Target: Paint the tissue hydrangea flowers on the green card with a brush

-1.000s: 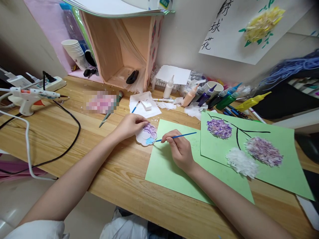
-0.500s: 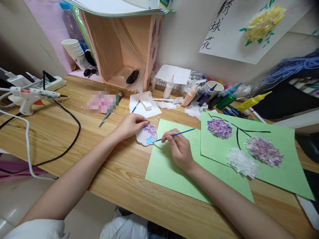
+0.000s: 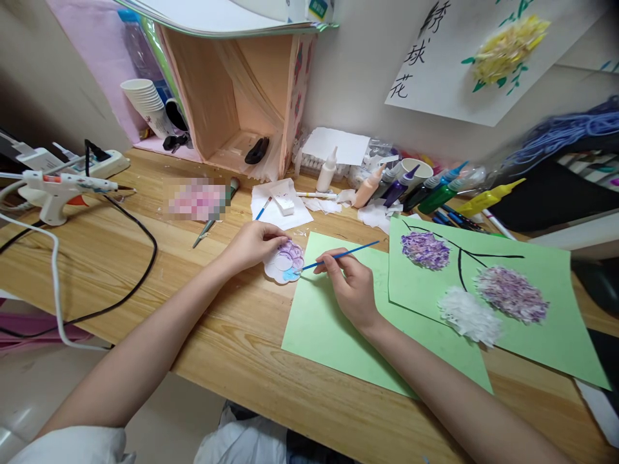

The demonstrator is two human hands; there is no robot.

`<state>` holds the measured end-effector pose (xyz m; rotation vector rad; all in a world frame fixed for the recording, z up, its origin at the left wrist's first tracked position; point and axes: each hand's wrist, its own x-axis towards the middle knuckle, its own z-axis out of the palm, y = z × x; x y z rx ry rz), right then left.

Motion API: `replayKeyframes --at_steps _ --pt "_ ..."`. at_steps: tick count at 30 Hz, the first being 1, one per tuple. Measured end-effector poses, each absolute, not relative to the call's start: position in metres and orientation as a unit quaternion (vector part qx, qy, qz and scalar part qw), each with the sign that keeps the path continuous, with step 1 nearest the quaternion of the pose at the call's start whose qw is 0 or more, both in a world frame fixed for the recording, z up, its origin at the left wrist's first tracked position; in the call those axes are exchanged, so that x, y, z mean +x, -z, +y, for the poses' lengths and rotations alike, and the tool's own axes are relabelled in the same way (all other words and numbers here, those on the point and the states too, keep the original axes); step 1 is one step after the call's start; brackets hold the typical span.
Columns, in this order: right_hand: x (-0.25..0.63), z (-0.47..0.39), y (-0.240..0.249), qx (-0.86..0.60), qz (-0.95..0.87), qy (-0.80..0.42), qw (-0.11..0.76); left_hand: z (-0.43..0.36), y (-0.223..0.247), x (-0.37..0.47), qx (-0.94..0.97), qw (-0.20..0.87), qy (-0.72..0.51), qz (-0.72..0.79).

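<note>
Currently, left hand (image 3: 258, 245) pinches palette (image 3: 284, 261) by its far rim, fingers nearly together, beside the green paper (image 3: 333, 328); right hand (image 3: 352, 283) has fingers closed around brush (image 3: 360, 248), tip at blue paint (image 3: 289, 275).

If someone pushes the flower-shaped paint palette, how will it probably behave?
The palette looks thin, so it is probably light and may slide easily. Its broad, low shape should resist tipping. If wet, the blue paint near its edge might run when tilted.
</note>
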<state>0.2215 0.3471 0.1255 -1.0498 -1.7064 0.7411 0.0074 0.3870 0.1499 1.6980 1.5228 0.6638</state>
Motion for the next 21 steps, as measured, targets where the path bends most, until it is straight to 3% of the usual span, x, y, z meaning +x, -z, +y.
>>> replayKeyframes --at_steps 8,14,21 --pt "0.2248 0.3452 -0.1253 -0.418 -0.682 -0.238 0.552 0.3861 -0.1502 0.0073 0.659 0.378 -0.259 0.597" --pt "0.2251 0.344 -0.1267 -0.33 -0.77 -0.216 0.502 0.3864 -0.15 0.0077 0.658 0.382 -0.262 0.595" --pt "0.2263 0.3426 -0.1272 -0.309 -0.76 -0.217 0.529 0.3866 -0.1489 0.0073 0.657 0.382 -0.26 0.595"
